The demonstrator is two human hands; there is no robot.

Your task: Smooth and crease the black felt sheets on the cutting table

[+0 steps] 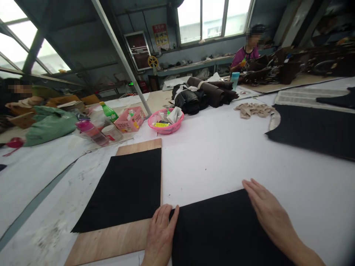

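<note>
A black fabric sheet lies flat on the white table right in front of me. My left hand rests flat on its left edge, fingers together, partly on the wooden board. My right hand lies flat, palm down, on the sheet's upper right corner. Neither hand grips anything. A second black fabric piece lies on the wooden board to the left.
A pink basket and pink box with small items, a green bottle and a pink bottle stand behind the board. Dark rolled material and a large black piece lie farther back. Two people work at the sides.
</note>
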